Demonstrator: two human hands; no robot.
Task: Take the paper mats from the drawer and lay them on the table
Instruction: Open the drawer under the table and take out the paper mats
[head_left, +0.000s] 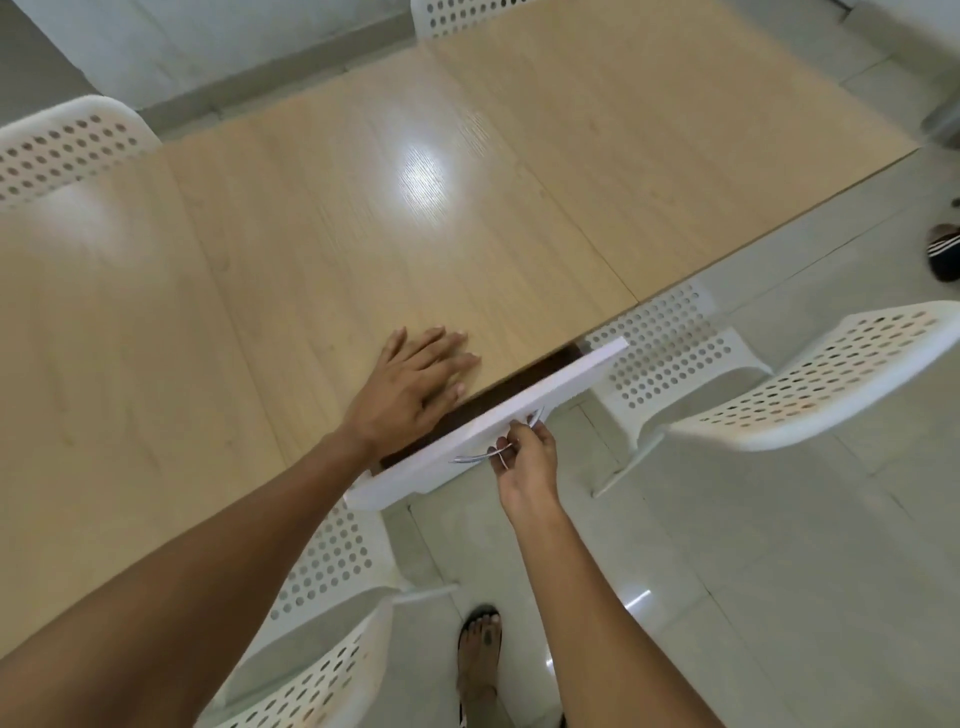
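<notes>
A white drawer (519, 410) under the near edge of the light wooden table (337, 218) stands a little way out, showing a dark gap along its top. My right hand (524, 462) has its fingers hooked around the drawer's curved metal handle (478, 456). Flat on the tabletop, palm down with fingers spread, lies my left hand (415, 387), just behind the drawer front. The gap is too narrow and dark to show any paper mats.
White perforated chairs stand around the table: one at right (810, 384), one tucked under at lower left (322, 649), one at far left (62, 150) and one at the far end (467, 15). My sandalled foot (480, 654) is on the pale tiled floor. A dark slipper (944, 249) lies at the right edge.
</notes>
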